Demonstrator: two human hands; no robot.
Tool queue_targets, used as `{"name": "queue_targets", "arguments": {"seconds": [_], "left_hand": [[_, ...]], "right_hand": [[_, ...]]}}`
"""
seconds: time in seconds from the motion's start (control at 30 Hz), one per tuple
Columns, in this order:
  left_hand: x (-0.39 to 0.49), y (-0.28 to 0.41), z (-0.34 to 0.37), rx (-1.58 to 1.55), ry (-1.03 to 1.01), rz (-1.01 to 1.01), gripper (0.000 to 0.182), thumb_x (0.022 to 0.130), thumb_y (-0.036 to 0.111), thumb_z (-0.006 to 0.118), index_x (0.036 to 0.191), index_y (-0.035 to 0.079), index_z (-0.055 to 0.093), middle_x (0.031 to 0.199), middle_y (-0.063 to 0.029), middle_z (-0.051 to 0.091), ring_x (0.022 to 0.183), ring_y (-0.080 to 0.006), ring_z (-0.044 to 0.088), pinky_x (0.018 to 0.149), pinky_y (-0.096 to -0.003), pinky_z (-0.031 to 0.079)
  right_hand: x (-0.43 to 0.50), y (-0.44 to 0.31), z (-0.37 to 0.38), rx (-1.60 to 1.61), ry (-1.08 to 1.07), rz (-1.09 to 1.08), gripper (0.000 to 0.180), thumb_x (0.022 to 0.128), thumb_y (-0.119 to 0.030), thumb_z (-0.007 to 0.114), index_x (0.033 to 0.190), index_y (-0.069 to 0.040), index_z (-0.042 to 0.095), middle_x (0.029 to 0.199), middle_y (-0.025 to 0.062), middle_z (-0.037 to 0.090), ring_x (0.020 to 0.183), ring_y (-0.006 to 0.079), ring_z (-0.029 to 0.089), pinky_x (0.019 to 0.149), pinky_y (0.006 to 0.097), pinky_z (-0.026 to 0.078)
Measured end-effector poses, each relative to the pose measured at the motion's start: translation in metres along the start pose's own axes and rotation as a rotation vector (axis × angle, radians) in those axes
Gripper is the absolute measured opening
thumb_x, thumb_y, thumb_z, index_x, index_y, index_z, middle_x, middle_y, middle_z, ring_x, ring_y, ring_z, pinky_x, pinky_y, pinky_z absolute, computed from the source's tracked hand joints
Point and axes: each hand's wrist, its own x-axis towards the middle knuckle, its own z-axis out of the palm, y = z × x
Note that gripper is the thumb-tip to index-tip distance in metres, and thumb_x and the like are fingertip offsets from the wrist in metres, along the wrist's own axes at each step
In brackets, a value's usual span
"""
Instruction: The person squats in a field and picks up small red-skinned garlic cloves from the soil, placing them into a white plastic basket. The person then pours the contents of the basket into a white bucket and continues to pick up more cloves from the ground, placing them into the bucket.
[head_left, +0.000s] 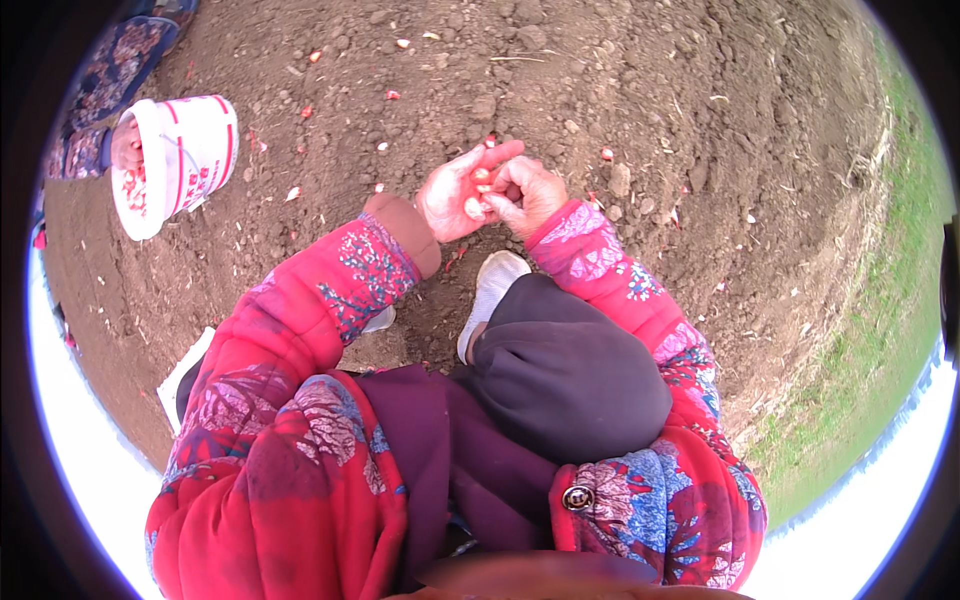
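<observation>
My left hand (450, 196) is turned palm up over the soil, cupping several small pale and reddish cloves (474, 208) that look like garlic. Against that palm, the curled thumb and fingers of my right hand (534, 191) touch the cloves; whether one is pinched between the fingertips is hidden. Both hands are close together in front of my light shoe (495, 281). More cloves lie apart on the brown soil (480, 75), among them a reddish one (607, 154) to the right and a pale one (292, 193) to the left.
At the left, a white plastic bucket (206, 154) with red bands and writing tilts toward another person, whose hand (127, 145) reaches into it over more cloves (136, 189). Clods and straw bits cover the ground. A grass strip (874, 300) borders the soil on the right.
</observation>
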Motion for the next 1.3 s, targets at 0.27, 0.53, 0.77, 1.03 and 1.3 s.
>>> {"name": "queue_targets", "arguments": {"seconds": [0.27, 0.53, 0.77, 1.03, 1.3], "left_hand": [[0.008, 0.006, -0.029, 0.036, 0.248, -0.05, 0.031, 0.095, 0.03, 0.043, 0.103, 0.004, 0.058, 0.108, -0.0132, 0.062, 0.097, -0.025, 0.061, 0.075, -0.0364, 0.053], [0.013, 0.019, -0.042, -0.023, 0.206, -0.017, 0.031, 0.095, 0.028, 0.043, 0.101, 0.002, 0.058, 0.104, -0.014, 0.062, 0.094, -0.0255, 0.062, 0.076, -0.037, 0.055], [0.023, 0.023, -0.025, -0.047, 0.073, 0.002, 0.037, 0.095, 0.029, 0.042, 0.118, 0.002, 0.054, 0.123, -0.0175, 0.053, 0.117, -0.0343, 0.049, 0.097, -0.0451, 0.043], [0.003, 0.022, 0.016, -0.082, -0.059, -0.019, 0.056, 0.095, 0.04, 0.037, 0.136, 0.003, 0.033, 0.141, -0.0197, 0.032, 0.128, -0.0369, 0.035, 0.104, -0.0467, 0.034], [0.003, 0.002, 0.025, -0.055, -0.005, -0.037, 0.061, 0.094, 0.047, 0.036, 0.135, 0.002, 0.033, 0.136, -0.0172, 0.04, 0.125, -0.032, 0.04, 0.103, -0.0456, 0.034]], "right_hand": [[0.0, 0.053, -0.063, 0.265, 0.439, 0.033, 0.021, 0.083, -0.006, 0.064, 0.104, -0.007, 0.061, 0.08, -0.0002, 0.063, 0.066, 0.0043, 0.056, 0.06, 0.0201, 0.047], [0.045, 0.124, -0.157, -0.203, 0.624, 0.252, 0.009, 0.075, -0.007, 0.072, 0.079, -0.006, 0.063, 0.072, 0.0034, 0.064, 0.065, 0.0083, 0.06, 0.064, 0.0237, 0.049], [0.089, 0.128, -0.178, -1.149, 0.281, 0.242, 0.029, 0.06, -0.023, 0.08, 0.085, -0.017, 0.067, 0.09, 0.0017, 0.064, 0.096, 0.0213, 0.057, 0.082, 0.0379, 0.045], [0.082, 0.091, -0.157, -1.276, 0.167, 0.488, 0.034, 0.062, -0.023, 0.08, 0.093, -0.02, 0.068, 0.101, 0.001, 0.061, 0.104, 0.0226, 0.053, 0.087, 0.0381, 0.042], [0.014, 0.023, -0.065, -0.523, 0.136, -0.432, 0.033, 0.069, -0.012, 0.073, 0.101, -0.011, 0.065, 0.087, 0.0097, 0.062, 0.082, 0.0257, 0.059, 0.073, 0.0364, 0.047]]}}
